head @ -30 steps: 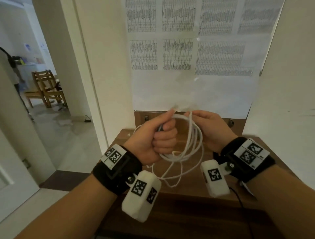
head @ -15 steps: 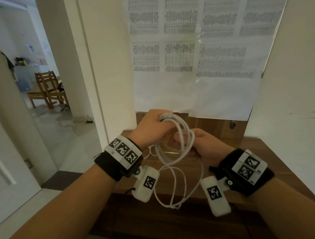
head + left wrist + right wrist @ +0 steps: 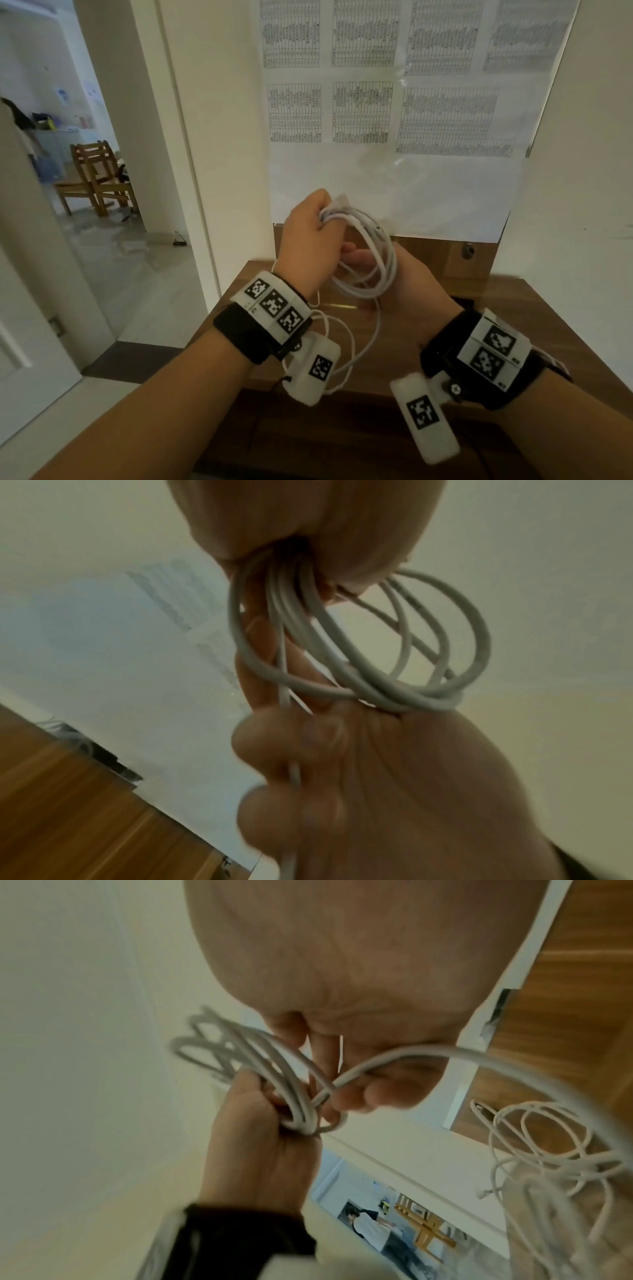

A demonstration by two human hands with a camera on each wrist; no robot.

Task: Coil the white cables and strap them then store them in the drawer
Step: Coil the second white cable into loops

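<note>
Looking down from the head view, the left hand (image 3: 305, 240) grips the top of a thin white coiled cable (image 3: 368, 260), loops hanging onto the right hand (image 3: 394, 284), above the brown wooden bench (image 3: 513, 325); a loose tail drops below.

In the left wrist view, curled fingers (image 3: 274, 750) of the right hand pinch a single strand (blurred) just beneath the coil (image 3: 394, 669).

In the right wrist view, another loose white cable (image 3: 548, 1145) lies on the bench (image 3: 565, 1015).
</note>
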